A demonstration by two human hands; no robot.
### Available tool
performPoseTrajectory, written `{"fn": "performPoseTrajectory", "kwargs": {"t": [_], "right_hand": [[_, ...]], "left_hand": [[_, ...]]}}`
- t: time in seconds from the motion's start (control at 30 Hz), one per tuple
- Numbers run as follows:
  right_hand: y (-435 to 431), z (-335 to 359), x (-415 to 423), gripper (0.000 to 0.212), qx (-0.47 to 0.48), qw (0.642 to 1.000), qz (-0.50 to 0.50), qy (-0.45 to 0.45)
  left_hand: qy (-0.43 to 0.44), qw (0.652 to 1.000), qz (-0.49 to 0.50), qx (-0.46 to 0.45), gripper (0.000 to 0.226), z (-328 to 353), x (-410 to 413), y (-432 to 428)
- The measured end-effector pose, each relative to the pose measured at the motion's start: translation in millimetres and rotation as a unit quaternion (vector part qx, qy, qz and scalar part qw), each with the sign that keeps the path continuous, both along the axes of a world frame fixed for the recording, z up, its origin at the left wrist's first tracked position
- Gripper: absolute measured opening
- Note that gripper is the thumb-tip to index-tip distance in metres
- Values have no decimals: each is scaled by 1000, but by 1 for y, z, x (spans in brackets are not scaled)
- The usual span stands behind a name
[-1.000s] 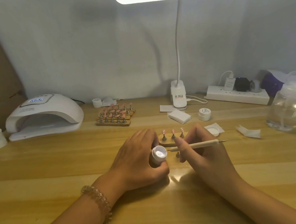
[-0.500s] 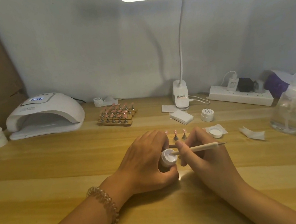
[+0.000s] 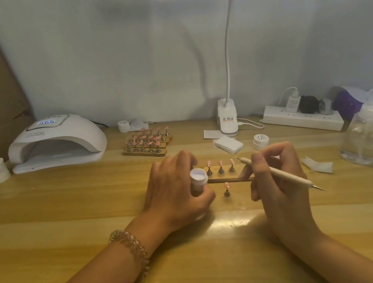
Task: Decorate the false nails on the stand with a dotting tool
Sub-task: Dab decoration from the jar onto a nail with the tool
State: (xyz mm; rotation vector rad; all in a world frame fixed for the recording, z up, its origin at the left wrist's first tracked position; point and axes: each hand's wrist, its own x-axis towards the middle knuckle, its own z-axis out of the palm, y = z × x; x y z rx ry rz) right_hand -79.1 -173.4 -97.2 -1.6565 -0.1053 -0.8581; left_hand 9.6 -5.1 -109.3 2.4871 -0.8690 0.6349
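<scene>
Now my left hand [image 3: 175, 191] grips a small round white pot [image 3: 199, 178]; my right hand [image 3: 279, 183] pinches a slim cream dotting tool [image 3: 292, 177].

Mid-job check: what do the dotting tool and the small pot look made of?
The dotting tool has a matte pale handle, possibly wood or plastic; its thin grey pointed tips look like metal. The small pot is smooth white with a slight sheen, likely plastic.

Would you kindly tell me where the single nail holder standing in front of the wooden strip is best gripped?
Pinch the nail holder by its dark cone base, low down, coming from the near side: the pink nail on top should stay untouched, and the wooden strip lies right behind it.
</scene>
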Motion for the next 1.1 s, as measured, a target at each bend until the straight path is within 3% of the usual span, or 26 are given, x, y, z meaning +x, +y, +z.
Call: {"fn": "performPoseTrajectory", "kwargs": {"t": [0.17,0.4,0.5,0.57,0.7,0.8,1.1], "right_hand": [[-6,-2,5,14,61,995,8,79],[-11,-1,7,25,135,976,21,168],[-11,-1,8,28,143,973,20,178],[-11,0,8,29,145,973,21,178],[-11,0,8,20,152,970,26,187],[-11,-1,10,26,150,967,24,204],[-9,-4,14,27,126,968,16,215]], "left_hand": [[105,984,142,-39,36,-9,20,7],[98,984,150,-16,43,-9,18,7],[-22,996,74,-46,36,1,3,2],[-41,999,9,-31,24,6,-12,-6],[86,995,-47,-11,18,0,-29,-21],[143,988,-53,-31,13,-5,-27,-23],[172,975,-112,-89,7,-7,-18,-22]]}}
